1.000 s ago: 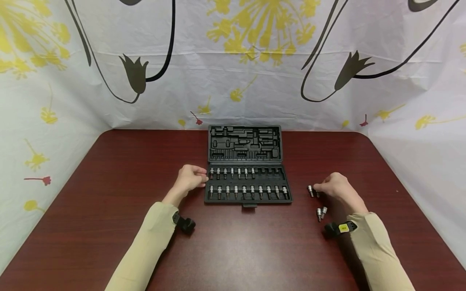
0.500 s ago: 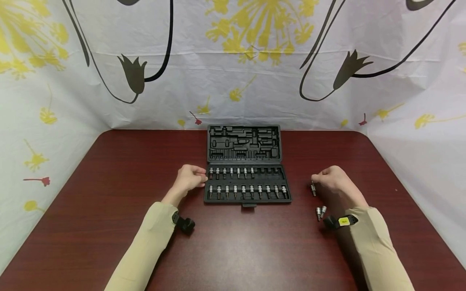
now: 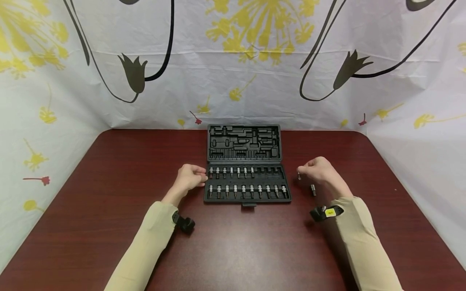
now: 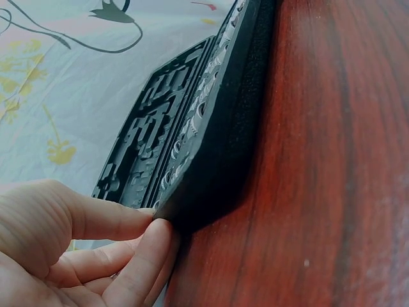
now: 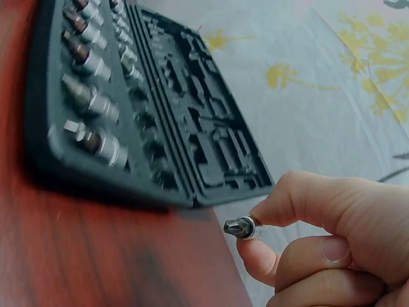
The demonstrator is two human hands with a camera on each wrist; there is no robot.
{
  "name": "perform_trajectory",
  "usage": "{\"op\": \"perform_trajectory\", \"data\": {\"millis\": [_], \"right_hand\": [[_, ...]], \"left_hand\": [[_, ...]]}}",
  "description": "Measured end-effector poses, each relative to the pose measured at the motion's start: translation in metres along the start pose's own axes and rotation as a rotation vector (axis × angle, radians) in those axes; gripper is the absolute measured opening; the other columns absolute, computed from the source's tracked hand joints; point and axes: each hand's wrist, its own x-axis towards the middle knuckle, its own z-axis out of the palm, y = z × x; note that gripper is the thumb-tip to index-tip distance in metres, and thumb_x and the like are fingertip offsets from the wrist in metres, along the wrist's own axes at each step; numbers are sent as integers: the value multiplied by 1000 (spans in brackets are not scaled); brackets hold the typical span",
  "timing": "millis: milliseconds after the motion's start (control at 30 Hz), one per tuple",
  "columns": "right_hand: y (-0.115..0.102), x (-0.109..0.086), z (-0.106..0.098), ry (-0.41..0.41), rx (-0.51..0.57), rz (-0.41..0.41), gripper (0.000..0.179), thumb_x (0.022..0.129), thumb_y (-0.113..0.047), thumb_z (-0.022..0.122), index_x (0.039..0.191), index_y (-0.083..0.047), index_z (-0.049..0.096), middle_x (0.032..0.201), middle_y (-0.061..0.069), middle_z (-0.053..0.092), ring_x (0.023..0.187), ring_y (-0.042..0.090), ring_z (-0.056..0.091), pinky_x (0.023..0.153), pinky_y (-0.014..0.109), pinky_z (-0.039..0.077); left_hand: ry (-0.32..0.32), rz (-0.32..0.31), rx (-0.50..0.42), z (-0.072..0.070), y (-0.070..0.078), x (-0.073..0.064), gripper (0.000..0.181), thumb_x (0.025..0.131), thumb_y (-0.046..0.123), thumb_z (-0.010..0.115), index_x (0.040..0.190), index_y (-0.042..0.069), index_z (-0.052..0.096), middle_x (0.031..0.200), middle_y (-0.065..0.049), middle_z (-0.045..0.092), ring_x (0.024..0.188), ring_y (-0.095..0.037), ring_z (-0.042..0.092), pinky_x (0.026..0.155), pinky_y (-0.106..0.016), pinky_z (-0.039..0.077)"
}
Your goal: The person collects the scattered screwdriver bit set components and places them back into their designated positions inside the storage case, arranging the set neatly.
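Observation:
A black bit socket case (image 3: pixel 249 182) lies unfolded on the table, two rows of silver bit sockets in its near half. My left hand (image 3: pixel 189 178) pinches the case's left edge between thumb and fingers; the left wrist view has the thumb (image 4: pixel 115 220) on its corner. Right of the case, my right hand (image 3: pixel 320 171) holds a bit socket (image 5: pixel 243 228) between thumb and index finger, its ridged tip pointing out. Below that hand, one loose bit socket (image 3: pixel 313 190) lies on the table. Several slots at the right of the back row hold no sockets.
The case's moulded lid (image 3: pixel 244 142) leans back near the table's far edge. A white patterned sheet (image 3: pixel 233 81) hangs behind the dark red table (image 3: pixel 247 250). A wrist camera (image 3: pixel 320 213) covers the spot where two more loose sockets lay.
My right hand has picked up a bit socket from the loose ones and moved left and away from me, closer to the case. The left hand stays at the case edge.

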Motion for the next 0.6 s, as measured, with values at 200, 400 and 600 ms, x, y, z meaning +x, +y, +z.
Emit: {"op": "perform_trajectory", "data": {"millis": [200, 400, 600], "right_hand": [[-14, 4, 4, 20, -12, -16, 34, 83, -21, 59, 52, -11, 49, 47, -10, 30, 47, 7, 27, 45, 23, 25], [-21, 8, 9, 3, 8, -23, 32, 85, -20, 59, 55, -10, 51, 47, -9, 33, 46, 8, 29, 45, 23, 26], [-30, 11, 14, -33, 45, 0, 37, 87, -22, 58, 54, -13, 44, 48, -7, 29, 45, 8, 23, 43, 24, 23]], "left_hand": [[4, 3, 1, 0, -1, 0, 26, 83, -5, 64, 109, -7, 64, 100, -21, 66, 78, -19, 67, 63, -26, 58], [6, 5, 3, 0, -1, 1, 26, 83, -5, 64, 108, -7, 64, 99, -21, 67, 78, -18, 66, 62, -26, 58], [10, 7, 1, 1, -2, 1, 25, 83, -6, 65, 108, -7, 64, 99, -21, 67, 77, -18, 66, 62, -25, 58]]}}
